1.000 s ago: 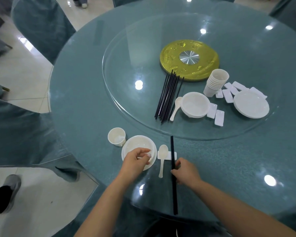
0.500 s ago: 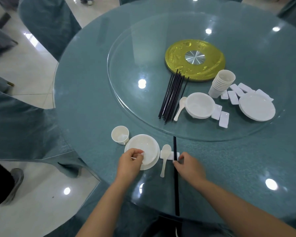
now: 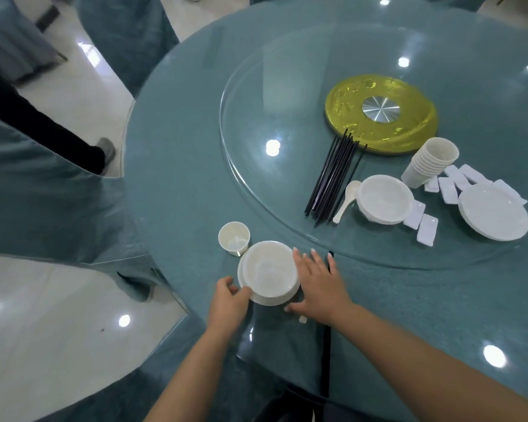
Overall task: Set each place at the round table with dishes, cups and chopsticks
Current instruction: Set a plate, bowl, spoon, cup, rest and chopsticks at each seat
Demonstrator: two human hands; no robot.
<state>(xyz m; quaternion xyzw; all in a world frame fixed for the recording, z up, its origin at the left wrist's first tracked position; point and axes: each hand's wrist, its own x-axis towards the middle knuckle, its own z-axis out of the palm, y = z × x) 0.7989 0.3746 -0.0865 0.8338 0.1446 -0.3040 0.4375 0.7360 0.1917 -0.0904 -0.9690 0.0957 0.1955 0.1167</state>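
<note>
While the left hand (image 3: 227, 301) curls its fingers on the near rim of the round white plastic bowl-and-plate stack (image 3: 269, 272), the right hand (image 3: 317, 284) lies flat, fingers spread, just right of it, holding nothing; nudge gently, keeping 1 small white cup (image 3: 234, 238) just beyond undisturbed.

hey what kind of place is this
Probably a restaurant banquet room: a large round table with a glass turntable, fabric-covered chairs, and a stack of cups ready for many settings.
</note>
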